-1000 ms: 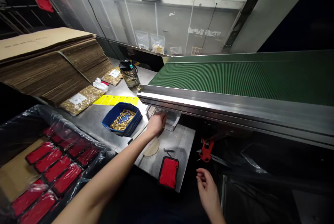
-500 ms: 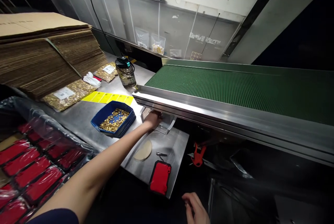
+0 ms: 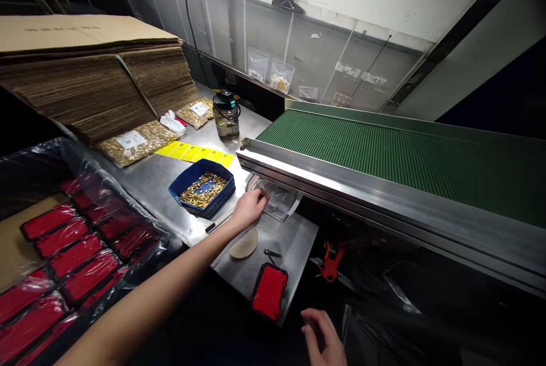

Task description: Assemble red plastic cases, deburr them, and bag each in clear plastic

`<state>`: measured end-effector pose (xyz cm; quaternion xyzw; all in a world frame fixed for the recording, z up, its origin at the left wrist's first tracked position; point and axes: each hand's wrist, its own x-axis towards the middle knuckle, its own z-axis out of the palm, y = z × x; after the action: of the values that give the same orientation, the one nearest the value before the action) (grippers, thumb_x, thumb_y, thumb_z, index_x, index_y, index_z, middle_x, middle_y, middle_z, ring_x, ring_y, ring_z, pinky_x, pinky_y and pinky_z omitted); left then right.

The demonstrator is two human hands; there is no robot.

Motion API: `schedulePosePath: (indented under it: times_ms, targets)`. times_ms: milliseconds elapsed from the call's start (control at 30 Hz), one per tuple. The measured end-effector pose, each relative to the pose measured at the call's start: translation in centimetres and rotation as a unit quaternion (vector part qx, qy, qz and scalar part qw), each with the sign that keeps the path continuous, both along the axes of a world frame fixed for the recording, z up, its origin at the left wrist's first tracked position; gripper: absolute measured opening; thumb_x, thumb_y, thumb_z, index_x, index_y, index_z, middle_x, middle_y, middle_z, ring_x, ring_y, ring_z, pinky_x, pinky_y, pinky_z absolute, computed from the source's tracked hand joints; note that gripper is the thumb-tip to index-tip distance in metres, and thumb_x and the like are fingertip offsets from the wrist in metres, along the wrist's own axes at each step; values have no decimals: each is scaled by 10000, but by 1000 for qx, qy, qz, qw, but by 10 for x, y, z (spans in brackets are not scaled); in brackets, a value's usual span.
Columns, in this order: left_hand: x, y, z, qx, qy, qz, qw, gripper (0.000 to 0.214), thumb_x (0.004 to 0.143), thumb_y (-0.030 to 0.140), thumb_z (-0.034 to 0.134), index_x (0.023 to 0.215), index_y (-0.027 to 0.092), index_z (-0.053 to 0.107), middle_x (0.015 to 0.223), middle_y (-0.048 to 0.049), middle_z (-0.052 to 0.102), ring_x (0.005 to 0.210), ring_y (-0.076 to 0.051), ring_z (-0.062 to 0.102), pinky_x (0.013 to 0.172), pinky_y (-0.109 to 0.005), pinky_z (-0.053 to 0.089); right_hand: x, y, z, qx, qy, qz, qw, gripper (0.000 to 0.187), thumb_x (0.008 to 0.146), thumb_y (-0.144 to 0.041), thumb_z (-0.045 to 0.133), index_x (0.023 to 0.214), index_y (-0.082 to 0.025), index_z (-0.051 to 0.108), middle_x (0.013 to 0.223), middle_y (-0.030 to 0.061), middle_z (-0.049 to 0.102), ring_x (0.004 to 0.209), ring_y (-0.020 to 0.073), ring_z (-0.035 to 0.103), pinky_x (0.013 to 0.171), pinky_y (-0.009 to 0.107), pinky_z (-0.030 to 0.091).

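My left hand (image 3: pixel 249 208) is closed, its fingers pressed together at the front of some clear plastic (image 3: pixel 277 198) lying under the conveyor's edge. Anything between those fingertips is too small to make out. Left of this hand stands a blue tray (image 3: pixel 222 200) with small gold-coloured metal pieces (image 3: pixel 198 198) inside. My right hand (image 3: pixel 325 339) is low at the front, thumb and curled fingers apart, with nothing visible in it. Nearest to it, a red and black case (image 3: pixel 269 291) lies at the table's corner. A round beige disc (image 3: pixel 244 244) and a small dark metal tool (image 3: pixel 272 253) lie behind the case.
The green conveyor belt (image 3: pixel 341 141) with its metal rail (image 3: pixel 324 175) overhangs the table at right. Plastic-lined rows of red cases (image 3: pixel 81 255) are at left. Behind are stacked cardboard (image 3: pixel 98 84), gold-filled bags (image 3: pixel 139 141), yellow labels (image 3: pixel 194 153) and a bottle (image 3: pixel 226 121). An orange clamp (image 3: pixel 330 263) hangs below.
My left hand has drawn back from under the conveyor's edge, and its fingers have come into sight. The view has turned left. My right hand stays low, its fingers slightly more curled.
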<state>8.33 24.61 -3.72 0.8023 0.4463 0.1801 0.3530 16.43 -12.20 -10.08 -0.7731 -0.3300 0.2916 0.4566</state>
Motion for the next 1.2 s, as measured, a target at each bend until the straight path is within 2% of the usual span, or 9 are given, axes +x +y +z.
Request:
schedulePosePath:
  times_ms: [200, 333, 433, 600, 700, 800, 967, 1100, 1200]
  targets:
    - [-31, -77, 18, -74, -134, -26, 988, 377, 970, 505, 592, 828, 166, 675, 770, -17, 676, 721, -168, 602, 661, -258, 452, -3, 113, 75, 47, 133, 10, 990, 460, 977, -510, 596, 1321, -206, 635, 1286, 122, 700, 1152, 243, 690, 984, 322, 556]
    - [-38, -121, 19, -111, -172, -42, 978, 310, 1002, 425, 561, 898, 169, 702, 865, -44, 710, 818, -185, 648, 762, -275, 494, -1, 159, 82, 54, 179, 62, 980, 481, 951, -558, 620, 1216, -163, 695, 1167, 133, 745, 1060, 268, 729, 931, 361, 583]
    - [-48, -140, 21, -137, -183, -56, 972, 324, 1056, 389, 460, 1003, 181, 703, 980, -59, 716, 924, -187, 664, 854, -285, 507, 0, 155, 70, 43, 173, 41, 983, 435, 955, -552, 602, 1048, -146, 725, 958, 112, 763, 864, 249, 742, 779, 336, 596]
    - [-57, -146, 23, -183, -158, -115, 963, 142, 891, 308, 711, 945, 188, 655, 875, -13, 683, 827, -173, 640, 729, -246, 500, 6, 130, 57, 7, 128, 51, 990, 433, 915, -590, 629, 807, -170, 627, 735, 40, 676, 665, 179, 625, 582, 249, 466]
    - [-59, -134, 29, -159, -129, -137, 969, 152, 832, 182, 673, 738, 190, 554, 698, 21, 568, 673, -150, 533, 612, -246, 403, 14, 119, 64, -22, 54, 52, 997, 473, 885, -565, 665, 658, -195, 476, 594, -20, 505, 571, 128, 451, 541, 234, 321]
    - [-57, -125, 37, -90, -125, -126, 980, 169, 752, 59, 556, 712, 194, 462, 810, -1, 532, 811, -173, 508, 738, -279, 388, 15, 112, 78, -45, -50, 32, 997, 435, 893, -436, 660, 645, -189, 401, 628, -25, 431, 590, 117, 322, 580, 272, 195]
    - [-43, -135, 28, -90, -131, -124, 980, 212, 759, 96, 551, 926, 217, 505, 833, 20, 553, 746, -159, 528, 690, -267, 405, 1, 114, 95, -45, -111, 92, 988, 404, 950, -384, 559, 650, -185, 376, 650, -22, 448, 608, 121, 379, 606, 273, 224]
    - [-41, -124, 21, -76, -144, -21, 986, 137, 797, 167, 585, 890, 220, 498, 707, 49, 496, 641, -142, 476, 621, -253, 359, 0, 112, 95, -88, -128, 84, 984, 392, 929, -353, 560, 630, -202, 356, 551, -31, 368, 525, 129, 293, 556, 282, 183]
    - [-49, -118, 27, -48, -161, 75, 983, 90, 862, 229, 564, 866, 220, 475, 709, 43, 430, 654, -145, 420, 643, -263, 340, 2, 114, 97, -103, -160, 39, 981, 188, 872, -213, 515, 692, -219, 459, 651, 7, 463, 574, 155, 320, 584, 310, 164]
